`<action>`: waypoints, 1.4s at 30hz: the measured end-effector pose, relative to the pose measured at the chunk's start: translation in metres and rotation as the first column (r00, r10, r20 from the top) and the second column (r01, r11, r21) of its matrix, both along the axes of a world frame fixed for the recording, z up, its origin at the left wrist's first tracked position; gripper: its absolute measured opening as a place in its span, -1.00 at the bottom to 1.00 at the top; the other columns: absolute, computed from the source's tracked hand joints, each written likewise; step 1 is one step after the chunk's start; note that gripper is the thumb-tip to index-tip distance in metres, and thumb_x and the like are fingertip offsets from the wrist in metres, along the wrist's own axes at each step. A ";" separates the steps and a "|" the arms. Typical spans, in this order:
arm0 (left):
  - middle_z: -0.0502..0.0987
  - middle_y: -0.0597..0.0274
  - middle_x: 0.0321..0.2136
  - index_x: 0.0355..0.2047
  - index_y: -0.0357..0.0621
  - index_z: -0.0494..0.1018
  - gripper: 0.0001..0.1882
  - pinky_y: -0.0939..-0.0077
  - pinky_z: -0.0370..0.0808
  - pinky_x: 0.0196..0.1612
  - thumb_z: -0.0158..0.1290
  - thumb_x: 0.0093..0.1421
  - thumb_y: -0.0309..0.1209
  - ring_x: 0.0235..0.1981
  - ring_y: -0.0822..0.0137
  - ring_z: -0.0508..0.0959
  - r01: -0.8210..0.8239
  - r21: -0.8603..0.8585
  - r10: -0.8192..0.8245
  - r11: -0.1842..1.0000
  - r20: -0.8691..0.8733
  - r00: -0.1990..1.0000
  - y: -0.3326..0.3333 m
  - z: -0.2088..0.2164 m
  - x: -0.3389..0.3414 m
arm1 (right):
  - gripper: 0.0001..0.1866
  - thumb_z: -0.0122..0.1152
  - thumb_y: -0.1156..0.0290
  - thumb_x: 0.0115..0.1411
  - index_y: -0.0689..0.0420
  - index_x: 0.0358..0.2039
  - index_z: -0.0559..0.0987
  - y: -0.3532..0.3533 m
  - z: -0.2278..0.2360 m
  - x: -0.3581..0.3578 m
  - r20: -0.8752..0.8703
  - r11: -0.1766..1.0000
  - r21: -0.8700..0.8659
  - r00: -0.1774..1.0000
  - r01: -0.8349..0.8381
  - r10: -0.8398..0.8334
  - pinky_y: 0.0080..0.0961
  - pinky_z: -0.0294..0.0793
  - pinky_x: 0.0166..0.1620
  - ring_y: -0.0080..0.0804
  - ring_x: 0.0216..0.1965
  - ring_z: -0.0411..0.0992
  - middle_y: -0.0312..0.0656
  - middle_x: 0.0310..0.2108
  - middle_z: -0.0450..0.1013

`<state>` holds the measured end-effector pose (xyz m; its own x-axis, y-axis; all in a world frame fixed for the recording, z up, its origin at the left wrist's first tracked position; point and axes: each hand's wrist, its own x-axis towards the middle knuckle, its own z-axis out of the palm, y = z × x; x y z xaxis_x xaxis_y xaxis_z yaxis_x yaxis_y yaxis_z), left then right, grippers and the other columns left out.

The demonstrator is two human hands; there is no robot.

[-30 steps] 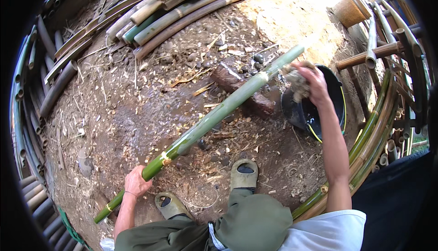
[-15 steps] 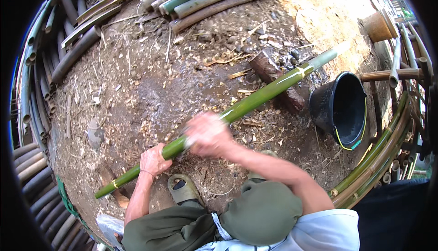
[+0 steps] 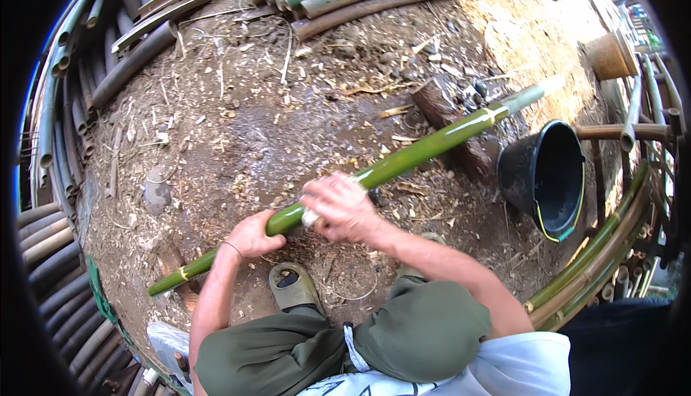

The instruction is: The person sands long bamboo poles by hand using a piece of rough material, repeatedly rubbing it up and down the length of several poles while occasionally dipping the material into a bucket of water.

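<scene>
A long, glossy green bamboo pole [image 3: 417, 155] slants across in front of me, low at the left and rising to the far right, with pale bands at its joints. My left hand [image 3: 253, 236] is closed round its near part. Just farther along the pole, my right hand [image 3: 340, 207] curls over the top and presses a small white wad [image 3: 310, 218] against the surface. The wad is mostly hidden by the fingers, so its material cannot be told. Beyond my hands, the pole passes over a dark wet log [image 3: 450, 119].
A black bucket [image 3: 543, 180] with a yellow-green handle stands tilted at the right. Bamboo poles are stacked at the back [image 3: 425, 0], at the left [image 3: 50, 129] and at the right [image 3: 597, 252]. Wood chips litter the damp earth [image 3: 223, 158]. A brown pot-like container [image 3: 606, 57] sits at the far right.
The whole view has shifted slightly to the right. My right hand, blurred by motion before, now shows more sharply on the pole. My left hand keeps its grip.
</scene>
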<state>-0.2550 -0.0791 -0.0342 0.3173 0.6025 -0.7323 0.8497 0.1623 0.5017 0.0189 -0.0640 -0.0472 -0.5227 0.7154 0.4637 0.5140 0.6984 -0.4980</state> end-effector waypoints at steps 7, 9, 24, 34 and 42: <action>0.53 0.06 -0.37 -0.25 -0.07 0.44 -0.48 0.07 0.51 -0.19 0.38 -0.15 -0.10 -0.27 -0.04 0.59 0.110 0.559 -0.013 0.822 -0.175 0.984 -0.019 -0.009 0.042 | -0.85 0.21 0.23 0.08 -0.03 -0.55 0.57 0.075 -0.016 0.239 0.183 0.760 0.279 0.745 0.587 -0.642 -0.09 0.40 0.02 -0.25 -0.28 0.50 -0.21 -0.43 0.51; 0.57 0.01 -0.30 -0.15 -0.08 0.43 -0.42 0.14 0.50 -0.06 0.39 -0.14 -0.13 -0.15 0.03 0.60 0.150 0.510 -0.042 0.847 -0.217 0.975 -0.019 -0.007 0.041 | -0.86 0.15 0.21 -0.02 -0.06 -0.60 0.57 0.049 -0.019 0.156 0.183 0.856 0.127 0.836 0.502 -0.518 -0.10 0.46 -0.12 -0.22 -0.32 0.50 -0.20 -0.38 0.52; 0.60 0.17 -0.42 -0.23 -0.04 0.57 -0.55 0.22 0.57 -0.24 0.35 -0.04 -0.05 -0.34 0.16 0.64 0.122 0.739 0.081 0.663 -0.233 0.969 -0.039 -0.021 0.072 | -0.86 0.10 0.33 0.12 0.01 -0.53 0.56 0.087 -0.032 0.242 0.177 0.743 0.277 0.727 0.610 -0.663 -0.21 0.44 -0.18 -0.26 -0.38 0.46 -0.17 -0.49 0.48; 0.56 0.02 -0.12 0.08 -0.18 0.41 -0.32 0.16 0.48 0.02 0.29 -0.03 -0.13 -0.06 0.02 0.56 0.181 0.262 -0.166 0.948 -0.081 0.983 -0.022 0.000 0.033 | -0.80 0.19 0.18 0.11 -0.07 -0.30 0.65 0.030 -0.016 0.125 0.159 0.939 0.104 0.927 0.326 -0.340 -0.04 0.35 0.21 -0.28 -0.14 0.51 -0.25 -0.16 0.56; 0.65 -0.04 -0.38 -0.18 -0.18 0.54 -0.41 0.15 0.56 -0.19 0.36 -0.16 -0.07 -0.37 -0.02 0.65 0.064 -0.209 -0.038 0.976 0.126 0.991 0.014 -0.024 0.031 | -0.86 0.12 0.31 0.01 0.04 -0.48 0.60 0.018 -0.026 0.075 0.160 0.917 0.066 0.903 0.394 -0.399 -0.24 0.49 -0.28 -0.29 -0.42 0.44 -0.16 -0.51 0.43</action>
<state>-0.2237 -0.0651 -0.0579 0.4373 0.4183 -0.7961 0.7948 0.2345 0.5598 0.0943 -0.0461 -0.0737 -0.2705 0.8659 0.4208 0.8250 0.4337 -0.3622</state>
